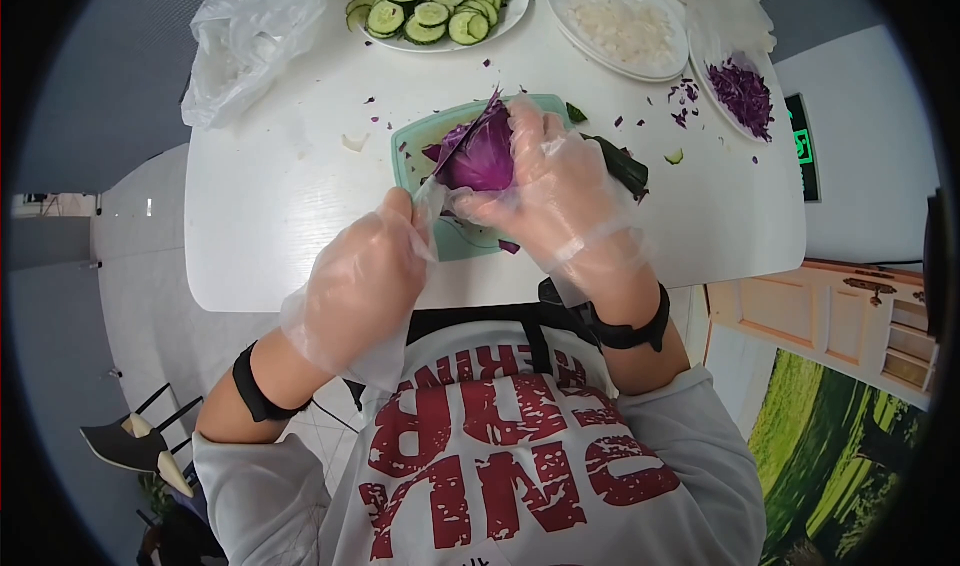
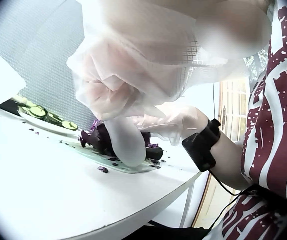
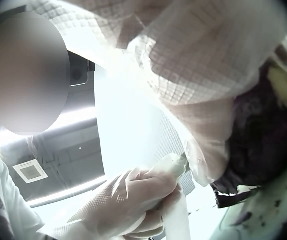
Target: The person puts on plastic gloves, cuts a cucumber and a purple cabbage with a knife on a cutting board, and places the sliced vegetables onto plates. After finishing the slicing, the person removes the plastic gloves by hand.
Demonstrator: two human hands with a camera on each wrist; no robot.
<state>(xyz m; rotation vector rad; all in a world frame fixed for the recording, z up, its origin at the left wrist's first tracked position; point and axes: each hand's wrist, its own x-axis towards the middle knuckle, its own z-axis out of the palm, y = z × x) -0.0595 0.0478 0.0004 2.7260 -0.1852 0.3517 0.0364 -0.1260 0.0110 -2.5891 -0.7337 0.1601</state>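
Both hands wear clear plastic gloves. My left hand (image 1: 365, 256) grips a knife with a pale handle (image 1: 432, 204). Its thin blade (image 1: 466, 147) stands along the left side of a piece of purple cabbage (image 1: 487, 158), pointing away from me. My right hand (image 1: 560, 186) holds this cabbage from the right, fingers over its far side and thumb at its near side. Below lies a light green cutting board (image 1: 404, 171). In the left wrist view, a pale rounded part of the knife (image 2: 126, 145) shows below the fist, in front of the cabbage (image 2: 101, 140).
A dark green cucumber piece (image 1: 620, 169) lies right of the board. At the back are a plate (image 1: 522, 6) of cucumber slices, a plate (image 1: 677, 64) of pale chopped pieces and shredded purple cabbage (image 1: 741, 96). A plastic bag (image 1: 250, 41) sits back left. Purple scraps dot the white table (image 1: 270, 206).
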